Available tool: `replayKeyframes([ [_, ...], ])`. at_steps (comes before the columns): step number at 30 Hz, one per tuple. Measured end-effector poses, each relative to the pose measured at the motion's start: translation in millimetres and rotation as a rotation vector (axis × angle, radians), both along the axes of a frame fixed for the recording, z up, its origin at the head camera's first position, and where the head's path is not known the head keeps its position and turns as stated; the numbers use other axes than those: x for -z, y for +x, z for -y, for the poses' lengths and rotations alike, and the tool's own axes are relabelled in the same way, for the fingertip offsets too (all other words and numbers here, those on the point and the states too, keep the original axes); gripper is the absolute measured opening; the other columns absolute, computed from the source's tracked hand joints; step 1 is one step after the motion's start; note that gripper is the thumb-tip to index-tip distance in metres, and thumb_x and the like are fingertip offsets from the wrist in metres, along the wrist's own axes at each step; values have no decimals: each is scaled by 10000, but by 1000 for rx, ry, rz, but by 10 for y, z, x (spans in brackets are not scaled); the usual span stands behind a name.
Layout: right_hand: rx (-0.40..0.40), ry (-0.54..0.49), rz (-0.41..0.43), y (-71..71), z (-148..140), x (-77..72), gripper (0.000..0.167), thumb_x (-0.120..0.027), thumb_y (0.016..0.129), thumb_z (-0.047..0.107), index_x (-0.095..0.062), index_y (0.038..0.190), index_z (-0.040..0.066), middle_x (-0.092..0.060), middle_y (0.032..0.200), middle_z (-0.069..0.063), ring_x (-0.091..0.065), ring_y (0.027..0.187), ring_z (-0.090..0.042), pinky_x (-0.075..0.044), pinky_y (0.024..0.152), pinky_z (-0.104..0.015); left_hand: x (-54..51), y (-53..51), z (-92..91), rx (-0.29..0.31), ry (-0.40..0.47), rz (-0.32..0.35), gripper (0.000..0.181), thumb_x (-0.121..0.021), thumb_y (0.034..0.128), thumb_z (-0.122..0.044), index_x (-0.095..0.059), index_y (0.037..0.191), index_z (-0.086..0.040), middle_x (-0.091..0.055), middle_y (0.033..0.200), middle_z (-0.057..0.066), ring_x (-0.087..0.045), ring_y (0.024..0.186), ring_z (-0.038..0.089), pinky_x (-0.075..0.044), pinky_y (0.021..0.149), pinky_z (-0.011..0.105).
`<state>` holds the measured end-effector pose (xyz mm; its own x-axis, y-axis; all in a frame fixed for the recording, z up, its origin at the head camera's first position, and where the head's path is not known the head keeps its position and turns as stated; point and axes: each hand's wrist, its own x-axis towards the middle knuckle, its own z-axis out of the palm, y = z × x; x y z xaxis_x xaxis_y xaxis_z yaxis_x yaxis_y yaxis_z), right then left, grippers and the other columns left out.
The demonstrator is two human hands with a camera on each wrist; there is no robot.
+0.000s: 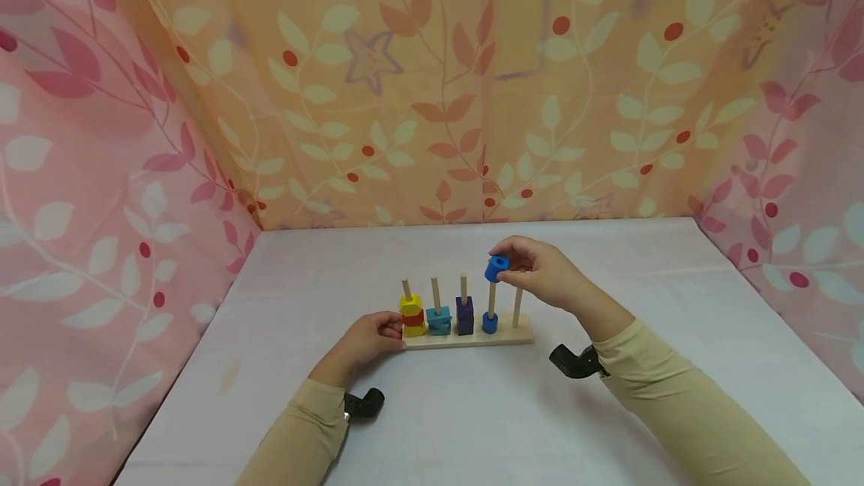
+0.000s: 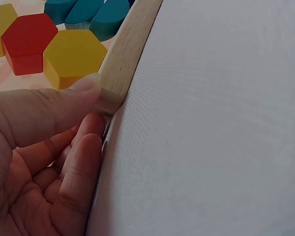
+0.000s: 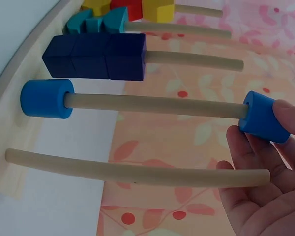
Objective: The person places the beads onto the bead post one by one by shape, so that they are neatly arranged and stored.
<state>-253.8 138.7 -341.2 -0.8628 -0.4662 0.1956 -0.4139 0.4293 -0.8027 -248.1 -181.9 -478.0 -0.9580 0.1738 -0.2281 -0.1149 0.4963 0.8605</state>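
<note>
My right hand pinches a blue cylinder bead between thumb and fingers, at the top of the fourth peg. The peg's tip meets the bead's hole. Lower on that peg, another blue cylinder sits against the wooden base. At the base's left end, my left hand grips the corner, the thumb on the wood beside a yellow hexagon and the other fingers curled at its end. Part of the left hand's grip is hidden in the head view.
Yellow and red hexagons fill the leftmost peg. Teal pieces and dark purple blocks are on the two pegs after it. The rightmost peg is bare. White cloth covers the table; patterned curtains surround it.
</note>
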Motion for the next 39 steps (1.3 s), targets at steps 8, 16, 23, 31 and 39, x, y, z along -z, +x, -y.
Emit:
replayKeyframes([
  [8, 3, -45, 91, -34, 20, 81, 291, -653, 847, 131, -574, 1116, 53, -618, 955, -80, -571, 874, -212, -476, 755, -281, -30, -2, 7, 3, 2, 10, 456, -759, 737, -137, -574, 1150, -76, -587, 938, 29, -536, 846, 167, -472, 761, 266],
  [16, 42, -48, 169, -81, -24, 220, 244, -675, 831, 185, -621, 1035, 62, -626, 911, -66, -544, 874, -225, -449, 705, -311, -52, -18, -15, 4, 5, 3, 447, -756, 736, -116, -581, 1145, -78, -585, 936, 27, -539, 835, 156, -468, 757, 267],
  [23, 31, -47, 198, -93, -68, 338, 243, -714, 795, 203, -636, 977, 62, -615, 872, -59, -527, 872, -230, -433, 690, -327, -33, -44, -30, 14, 2, -8, 450, -760, 732, -124, -581, 1142, -71, -580, 932, 27, -533, 828, 153, -466, 750, 261],
  [31, 56, -56, 240, -79, -89, 466, 303, -702, 808, 232, -607, 1035, 53, -588, 970, -83, -532, 920, -227, -482, 797, -327, -19, -76, -44, 32, 1, -9, 453, -759, 733, -121, -578, 1146, -72, -583, 942, 30, -547, 838, 154, -475, 748, 254],
  [39, 67, -37, 263, -66, -90, 675, 292, -692, 817, 204, -617, 1039, 29, -608, 1000, -79, -544, 953, -210, -472, 817, -325, 0, -58, -60, 18, -8, 7, 466, -763, 727, -119, -576, 1151, -71, -584, 937, 28, -535, 836, 158, -467, 753, 265],
])
